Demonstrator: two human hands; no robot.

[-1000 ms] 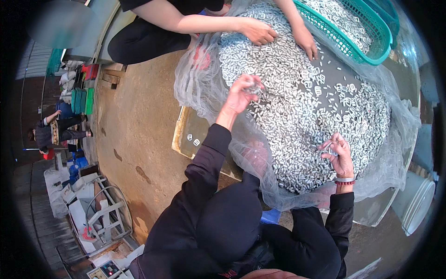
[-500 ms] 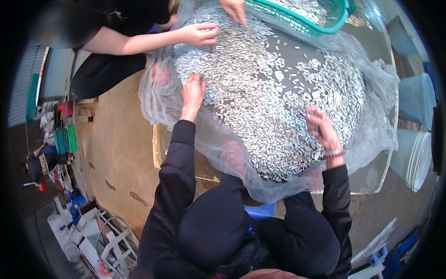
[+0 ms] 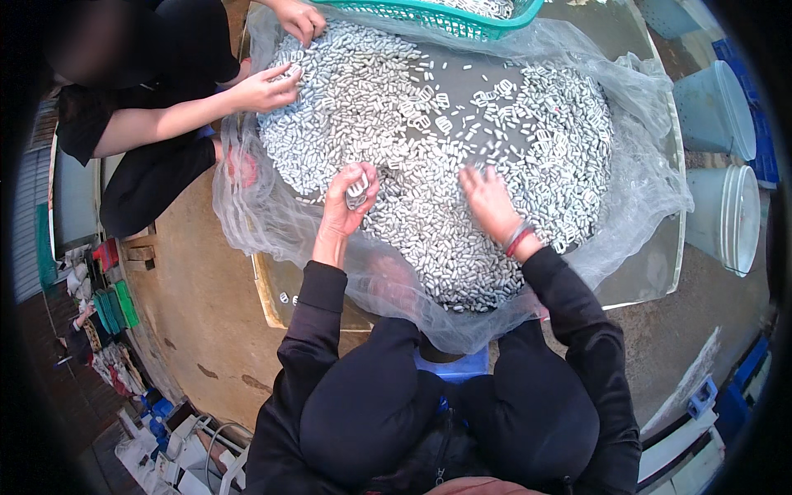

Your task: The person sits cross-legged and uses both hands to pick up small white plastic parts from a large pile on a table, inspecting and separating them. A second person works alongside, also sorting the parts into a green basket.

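A wide pile of small silver capsule-shaped pieces (image 3: 450, 235) lies on a sheer mesh cloth (image 3: 289, 235). Flat slotted slider buckles (image 3: 443, 124) are scattered among them, most thickly near the middle and right. My left hand (image 3: 351, 198) is raised at the pile's near left edge, fingers curled around a few of these slider buckles. Over the centre of the pile is my right hand (image 3: 493, 206), palm down; its fingertips are smeared by motion, and whether they hold anything is hidden.
A co-worker's two hands (image 3: 276, 87) (image 3: 301, 21) work over the pile's far left part. A green plastic basket (image 3: 462, 25) holding similar pieces stands at the far side. Pale buckets (image 3: 714, 111) stand right of the low table (image 3: 652, 272). A blue stool (image 3: 452, 365) shows between my legs.
My right hand has moved left, from the pile's right side to its centre. The left hand has turned and come nearer, now showing buckles in it. The whole view has shifted.
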